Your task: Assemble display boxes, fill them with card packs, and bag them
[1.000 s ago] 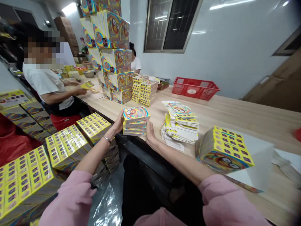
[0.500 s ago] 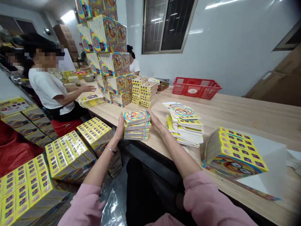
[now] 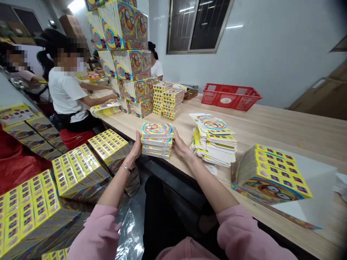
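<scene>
A short stack of thin yellow-and-blue printed boxes (image 3: pixel 157 141) stands at the table's front edge, a cartoon face with glasses on its top box. My left hand (image 3: pixel 135 147) lies along the stack's left side with fingers stretched out. On the other side my right hand (image 3: pixel 181 146) is also open, its fingertips at the upper right edge of the stack. Neither hand is wrapped around a box. Just right of my right hand is a pile of flat printed cartons (image 3: pixel 217 141), loosely layered. The fingers' far sides are partly hidden by the boxes.
A tall tower of packed boxes (image 3: pixel 135 65) rises behind, beside smaller stacked boxes (image 3: pixel 169 101). A red basket (image 3: pixel 230 97) stands farther back. At right sits a wrapped block of boxes (image 3: pixel 271 177); more blocks (image 3: pixel 76 169) line my left. A co-worker in white (image 3: pixel 67 90) sits at left.
The stack's upper boxes sit more evenly, and the top box has turned slightly. My hands remain at its sides, the right now lower and a little apart. The co-worker's arms have moved.
</scene>
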Demonstrator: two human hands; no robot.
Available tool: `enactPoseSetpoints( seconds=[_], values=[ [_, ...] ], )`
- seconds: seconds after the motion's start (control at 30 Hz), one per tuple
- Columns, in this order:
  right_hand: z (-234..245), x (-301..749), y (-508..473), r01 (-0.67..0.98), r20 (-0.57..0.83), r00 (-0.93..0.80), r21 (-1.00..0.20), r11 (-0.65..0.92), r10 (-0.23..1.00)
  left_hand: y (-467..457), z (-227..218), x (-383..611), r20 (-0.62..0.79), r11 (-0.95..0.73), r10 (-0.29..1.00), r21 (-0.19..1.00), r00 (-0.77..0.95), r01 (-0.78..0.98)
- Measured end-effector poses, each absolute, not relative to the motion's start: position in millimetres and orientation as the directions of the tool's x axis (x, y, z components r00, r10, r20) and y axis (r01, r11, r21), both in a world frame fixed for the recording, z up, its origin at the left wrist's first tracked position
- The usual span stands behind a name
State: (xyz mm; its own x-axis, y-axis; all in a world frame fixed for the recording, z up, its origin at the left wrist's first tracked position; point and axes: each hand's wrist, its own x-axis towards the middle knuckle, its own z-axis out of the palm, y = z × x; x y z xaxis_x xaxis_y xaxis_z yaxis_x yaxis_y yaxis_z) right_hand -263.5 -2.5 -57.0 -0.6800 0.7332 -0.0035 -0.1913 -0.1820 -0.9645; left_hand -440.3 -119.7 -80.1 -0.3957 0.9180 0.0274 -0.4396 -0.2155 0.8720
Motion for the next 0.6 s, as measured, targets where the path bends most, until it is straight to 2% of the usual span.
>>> enactPoseSetpoints(
  seconds=[0.13,0.33,0.5,0.6],
  values=[
    [-58.2,-267.3,-13.8,-0.296,0.086,-0.680,-0.941,-0.166,0.728,-118.2,-81.8,-438.8,0.033,-0.205,0.901,0.911,-0.432,-0.358],
    [-44.0,-262.1,-22.7,-0.352,0.070,-0.672,-0.906,-0.235,0.737,-116.5,-64.5,-441.6,0.074,-0.233,0.880,0.928,-0.470,-0.290],
    [-38.6,-254.7,-41.6,-0.478,0.194,-0.569,-0.869,-0.129,0.799,-120.3,-30.4,-446.5,0.064,-0.167,0.911,0.961,-0.408,-0.222],
    [-45.0,-244.1,-57.0,-0.481,0.225,-0.492,-0.875,-0.048,0.841,-121.4,-5.5,-445.4,0.027,-0.070,0.955,0.988,-0.295,-0.136]
  ],
)
